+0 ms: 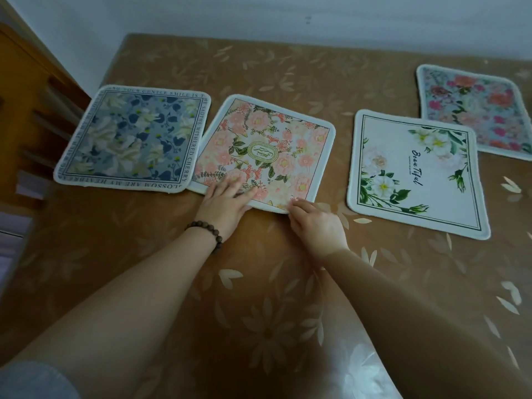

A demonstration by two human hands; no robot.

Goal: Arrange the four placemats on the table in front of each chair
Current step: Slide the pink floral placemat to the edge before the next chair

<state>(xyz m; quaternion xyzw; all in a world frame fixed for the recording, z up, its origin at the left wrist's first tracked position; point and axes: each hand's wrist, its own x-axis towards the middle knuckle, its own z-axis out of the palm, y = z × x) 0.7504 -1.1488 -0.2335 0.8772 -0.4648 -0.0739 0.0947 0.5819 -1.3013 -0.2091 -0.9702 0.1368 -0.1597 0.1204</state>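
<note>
Four placemats lie flat on the brown leaf-patterned tabletop [259, 283], seen from above its near edge. The blue mat [132, 139], bordered with lettering, sits toward the far-left corner, beside a wooden chair [34, 110] at the left edge. The pink mat [267, 151] lies just right of it, turned askew, its left corner overlapping or touching the blue mat's right border; which of the two, I cannot tell. The white mat [414, 174], printed with green leaves and the word "Beautiful", lies right of centre, apart from the pink one. The red-flowered mat [478, 110] lies beyond it toward the far-right corner, its near edge close to the white mat's far corner. My left hand [224, 203], a dark bead bracelet [205, 231] on the wrist, rests palm-down with straight fingers spread across the pink mat's near edge; its grip is open and flat, pressing and not clasping. My right hand [313, 223] meets the same mat at its nearest corner, fingers curled and the fingertips pinching the white border there. Both forearms reach in from the near edge. A pale wall [288, 15] runs behind the tabletop's far edge.
</note>
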